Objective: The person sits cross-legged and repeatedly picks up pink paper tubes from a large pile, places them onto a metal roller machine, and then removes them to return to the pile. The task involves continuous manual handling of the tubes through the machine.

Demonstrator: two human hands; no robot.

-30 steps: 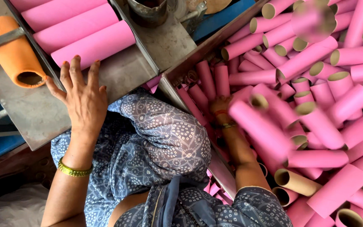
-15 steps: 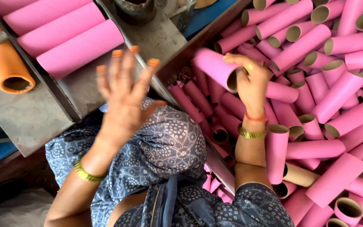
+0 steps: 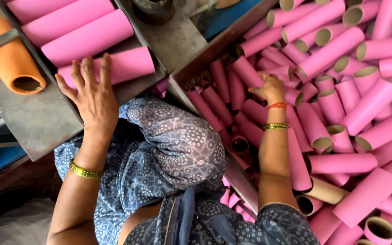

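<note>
Your left hand [image 3: 94, 97] lies flat, fingers spread, on the pink cardboard tube [image 3: 114, 68] at ten o'clock on the grey metal table [image 3: 37, 118]. Your right hand [image 3: 268, 88], at two o'clock, curls among the heaped pink cardboard tubes [image 3: 341, 90]; whether it is clamped on one, you cannot tell.

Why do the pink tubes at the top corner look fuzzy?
In the head view, the pink tubes at the top right lie near the picture's edge and look soft. The left hand and right hand look sharper. Light is soft and even, without glare.
</note>
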